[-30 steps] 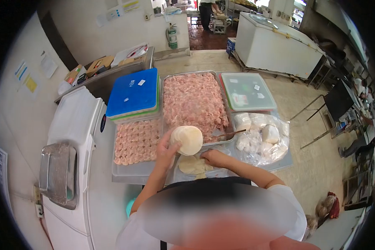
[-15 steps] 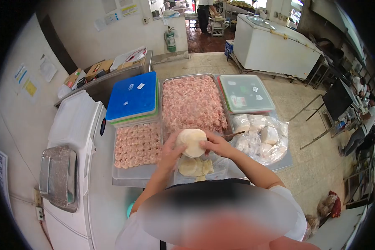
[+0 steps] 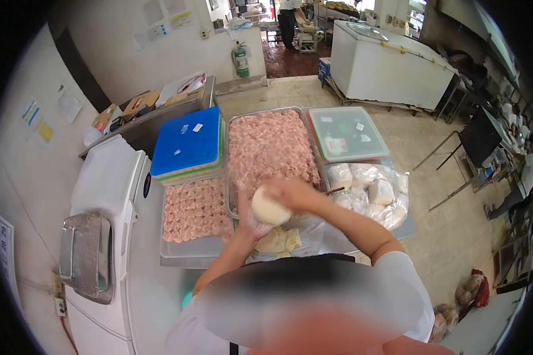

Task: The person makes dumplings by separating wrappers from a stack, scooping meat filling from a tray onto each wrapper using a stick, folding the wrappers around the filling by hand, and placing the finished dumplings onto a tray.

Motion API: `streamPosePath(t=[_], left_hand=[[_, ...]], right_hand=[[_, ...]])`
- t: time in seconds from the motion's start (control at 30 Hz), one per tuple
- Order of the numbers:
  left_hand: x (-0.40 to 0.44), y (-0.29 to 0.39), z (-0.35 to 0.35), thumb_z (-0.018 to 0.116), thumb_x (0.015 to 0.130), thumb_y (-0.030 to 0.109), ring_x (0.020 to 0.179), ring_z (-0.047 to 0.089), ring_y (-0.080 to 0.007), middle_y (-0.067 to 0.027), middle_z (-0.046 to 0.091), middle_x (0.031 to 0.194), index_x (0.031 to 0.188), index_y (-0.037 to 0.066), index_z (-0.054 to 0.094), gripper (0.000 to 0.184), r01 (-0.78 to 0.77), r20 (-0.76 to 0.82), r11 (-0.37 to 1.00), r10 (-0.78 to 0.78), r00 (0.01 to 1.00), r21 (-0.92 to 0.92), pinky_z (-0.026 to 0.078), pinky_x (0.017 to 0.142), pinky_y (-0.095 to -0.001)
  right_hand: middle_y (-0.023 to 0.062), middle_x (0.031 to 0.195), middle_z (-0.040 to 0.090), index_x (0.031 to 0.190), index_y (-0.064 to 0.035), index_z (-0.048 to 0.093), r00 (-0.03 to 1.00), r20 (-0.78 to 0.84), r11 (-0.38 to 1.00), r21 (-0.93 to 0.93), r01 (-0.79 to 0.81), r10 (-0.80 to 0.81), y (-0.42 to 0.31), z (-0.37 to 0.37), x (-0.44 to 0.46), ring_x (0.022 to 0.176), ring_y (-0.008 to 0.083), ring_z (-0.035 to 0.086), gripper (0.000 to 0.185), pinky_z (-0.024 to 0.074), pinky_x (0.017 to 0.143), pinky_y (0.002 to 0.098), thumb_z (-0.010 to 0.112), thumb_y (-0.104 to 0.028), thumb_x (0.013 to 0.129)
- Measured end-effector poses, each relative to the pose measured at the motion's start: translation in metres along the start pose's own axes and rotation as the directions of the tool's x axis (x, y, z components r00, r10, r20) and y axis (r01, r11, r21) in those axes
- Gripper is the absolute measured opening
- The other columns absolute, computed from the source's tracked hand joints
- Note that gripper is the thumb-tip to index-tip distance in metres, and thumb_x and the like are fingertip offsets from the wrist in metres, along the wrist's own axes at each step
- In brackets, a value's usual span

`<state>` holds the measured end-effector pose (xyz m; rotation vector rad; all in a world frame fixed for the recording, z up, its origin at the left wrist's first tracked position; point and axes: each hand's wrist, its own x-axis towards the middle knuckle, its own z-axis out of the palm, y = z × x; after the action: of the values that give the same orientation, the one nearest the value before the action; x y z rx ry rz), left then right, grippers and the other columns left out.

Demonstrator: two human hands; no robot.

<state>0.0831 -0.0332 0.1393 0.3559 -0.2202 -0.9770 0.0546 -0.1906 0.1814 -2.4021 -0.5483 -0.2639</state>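
A stack of round, pale dough wrappers (image 3: 270,208) is held in my left hand (image 3: 247,220), in front of the meat tray. My right hand (image 3: 293,195) is at the stack's upper right edge; its fingers are blurred by motion, so their grip is unclear. Behind both hands lies a large metal tray of ground meat (image 3: 269,142), with a utensil handle (image 3: 334,190) sticking out at its right. To the left, rows of filled dumplings (image 3: 195,210) sit in a tray. More wrappers (image 3: 272,241) lie on plastic just below the stack.
Stacked containers with a blue lid (image 3: 186,139) stand at the left back, and a clear-lidded container (image 3: 348,133) at the right back. Bagged white wrapper packs (image 3: 380,192) lie at the right. A white chest freezer (image 3: 391,68) stands beyond. People work in the background.
My right hand has moved up and left across the stack's upper edge and is now blurred. The stack has tilted and shifted slightly downward in my left hand.
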Motion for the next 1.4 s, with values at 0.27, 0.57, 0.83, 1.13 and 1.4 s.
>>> streamPosePath(t=[0.27, 0.57, 0.83, 1.13, 1.4], left_hand=[[0.005, -0.009, -0.008, 0.029, 0.079, 0.082, 0.132, 0.037, -0.0368, -0.0190, 0.036, 0.144, 0.141, 0.006, 0.035, 0.098, -0.053, -0.101, 0.992, 0.042, 0.994, -0.111, 0.031, 0.106, -0.0550], [0.009, 0.000, 0.008, 0.032, 0.079, 0.081, 0.138, 0.026, -0.0379, -0.0164, 0.024, 0.151, 0.148, 0.006, 0.017, 0.103, -0.154, 0.002, 0.987, 0.155, 0.988, -0.048, 0.019, 0.111, -0.0592], [0.002, -0.005, 0.020, 0.030, 0.077, 0.084, 0.138, 0.027, -0.0379, -0.0161, 0.024, 0.152, 0.150, 0.009, 0.016, 0.106, -0.045, -0.033, 0.988, 0.041, 0.999, -0.145, 0.024, 0.108, -0.0597], [-0.002, 0.003, -0.012, 0.030, 0.077, 0.085, 0.137, 0.029, -0.0293, -0.0069, 0.025, 0.152, 0.150, 0.011, 0.019, 0.105, -0.140, -0.114, 0.989, 0.134, 0.984, -0.044, 0.025, 0.112, -0.0478], [0.014, 0.005, -0.023, 0.037, 0.075, 0.084, 0.139, 0.022, -0.0345, -0.0072, 0.020, 0.154, 0.150, 0.013, 0.019, 0.105, -0.042, 0.188, 0.996, 0.056, 0.981, -0.078, 0.029, 0.107, -0.0584]], right_hand=[[0.0185, 0.099, 0.063, 0.123, -0.0188, 0.056, 0.970, 0.106, 0.962, -0.144, 0.232, -0.219, -0.015, 0.021, -0.012, 0.095, 0.0338, 0.062, 0.043, 0.0493, 0.075, 0.0475, 0.059, -0.027, 0.081], [0.0187, 0.109, 0.058, 0.118, -0.0136, 0.058, 0.870, -0.006, 0.816, -0.349, 0.461, -0.494, 0.003, 0.043, -0.016, 0.102, 0.0379, 0.058, 0.039, 0.0490, 0.084, 0.0458, 0.061, -0.016, 0.079], [0.0184, 0.096, 0.066, 0.102, -0.0119, 0.065, 0.916, 0.236, 0.911, -0.340, -0.235, 0.324, 0.022, -0.034, 0.025, 0.091, 0.0316, 0.065, 0.030, 0.0506, 0.074, 0.0464, 0.064, -0.030, 0.078], [0.0218, 0.117, 0.059, 0.127, -0.0131, 0.056, 0.979, 0.114, 0.974, 0.171, 0.148, -0.168, 0.048, 0.025, 0.009, 0.106, 0.0368, 0.059, 0.045, 0.0468, 0.086, 0.0474, 0.059, -0.017, 0.082], [0.0219, 0.107, 0.062, 0.116, -0.0098, 0.061, 0.852, -0.079, 0.831, -0.193, -0.522, 0.517, -0.029, 0.114, 0.018, 0.100, 0.0381, 0.060, 0.037, 0.0480, 0.082, 0.0467, 0.060, -0.021, 0.081]])
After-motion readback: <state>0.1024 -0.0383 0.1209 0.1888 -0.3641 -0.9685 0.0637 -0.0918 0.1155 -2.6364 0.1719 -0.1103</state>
